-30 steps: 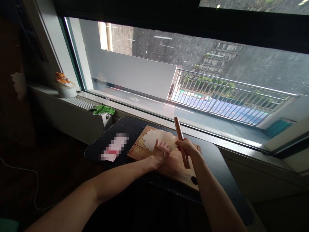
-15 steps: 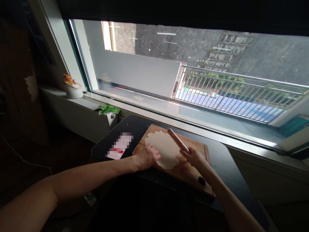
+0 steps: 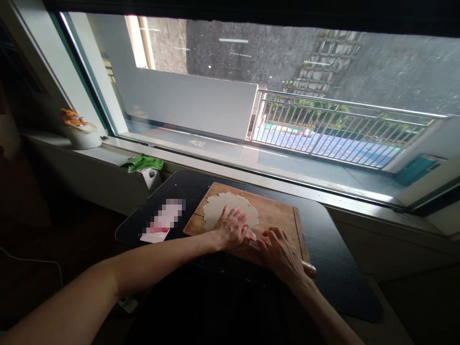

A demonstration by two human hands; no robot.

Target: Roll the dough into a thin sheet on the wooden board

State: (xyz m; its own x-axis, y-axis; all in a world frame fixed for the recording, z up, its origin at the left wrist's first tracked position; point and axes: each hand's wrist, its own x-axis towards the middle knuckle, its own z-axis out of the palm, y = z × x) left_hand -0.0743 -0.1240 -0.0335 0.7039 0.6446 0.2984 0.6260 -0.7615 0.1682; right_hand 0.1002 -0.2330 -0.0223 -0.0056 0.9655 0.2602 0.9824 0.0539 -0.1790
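One dough sheet (image 3: 217, 210) at ten o'clock on the wooden board (image 3: 276, 213) — rests left hand (image 3: 233, 227), fingers spread, on it; keeps right hand (image 3: 283, 251) apart, over the rolling pin (image 3: 309, 270) near five o'clock — cannot tell if clamped.

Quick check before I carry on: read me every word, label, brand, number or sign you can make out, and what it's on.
No text can be read anywhere in this view.
Pink-and-white item on the black table: pixelated, unreadable.
White-and-red patch between the left hand and right hand: too small and blurred to read.
Yellowish mark in the window: too blurred to read.
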